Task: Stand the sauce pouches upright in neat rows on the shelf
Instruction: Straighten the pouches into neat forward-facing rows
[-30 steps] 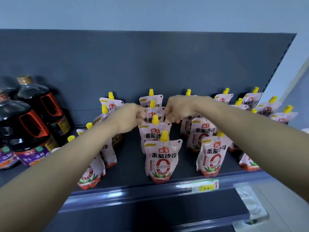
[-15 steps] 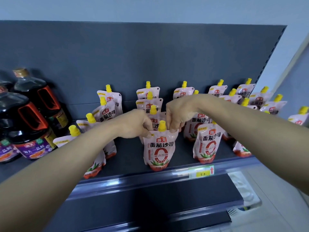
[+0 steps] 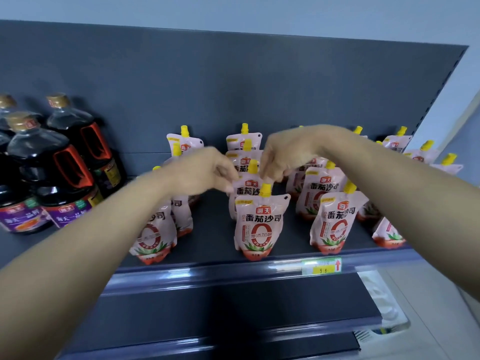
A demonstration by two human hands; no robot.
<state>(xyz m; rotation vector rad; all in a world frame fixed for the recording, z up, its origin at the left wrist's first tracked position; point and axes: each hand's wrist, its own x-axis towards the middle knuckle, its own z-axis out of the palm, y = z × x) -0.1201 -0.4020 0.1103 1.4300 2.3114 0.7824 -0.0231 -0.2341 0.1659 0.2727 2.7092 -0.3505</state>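
Several pink tomato-sauce pouches with yellow caps stand in rows on the dark shelf. The front pouch of the middle row stands upright, with no hand on it. Right behind it is the second pouch. My left hand pinches its top left corner. My right hand has its fingers closed at the top right corner, beside the cap. My arms hide part of the left row and of the right row. More pouches stand at the far right.
Big dark soy-sauce bottles with orange handles stand at the left of the shelf. A green and yellow price tag sits on the shelf's front rail. A lower shelf juts out below. The grey back panel closes the rear.
Both hands have left the top of the front pouch and moved back to the pouch behind it. The view has come closer to the shelf.
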